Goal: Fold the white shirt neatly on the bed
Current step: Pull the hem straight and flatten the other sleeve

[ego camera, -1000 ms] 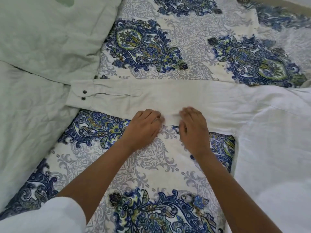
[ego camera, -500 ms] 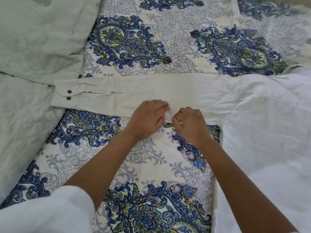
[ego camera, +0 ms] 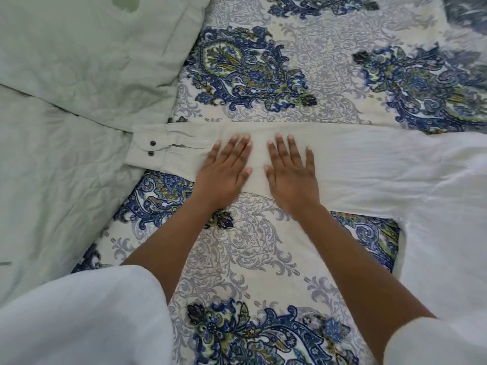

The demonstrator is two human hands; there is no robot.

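The white shirt [ego camera: 434,212] lies on the bed at the right, its long sleeve [ego camera: 355,159] stretched flat to the left. The cuff [ego camera: 146,150] with two dark buttons reaches the pale green bedding. My left hand [ego camera: 225,172] lies flat on the middle of the sleeve, fingers straight and spread. My right hand [ego camera: 292,172] presses flat on the sleeve right beside it, fingers straight too. Neither hand holds any cloth.
The bed sheet [ego camera: 237,259] is cream with blue paisley patterns. A pale green pillow [ego camera: 87,48] sits at the upper left over a pale green quilt [ego camera: 52,193] along the left side. My white sleeves fill the bottom corners.
Both hands were curled at the sleeve's near edge, pinching the cloth. Now they have moved up onto the sleeve and lie flat with straight fingers.
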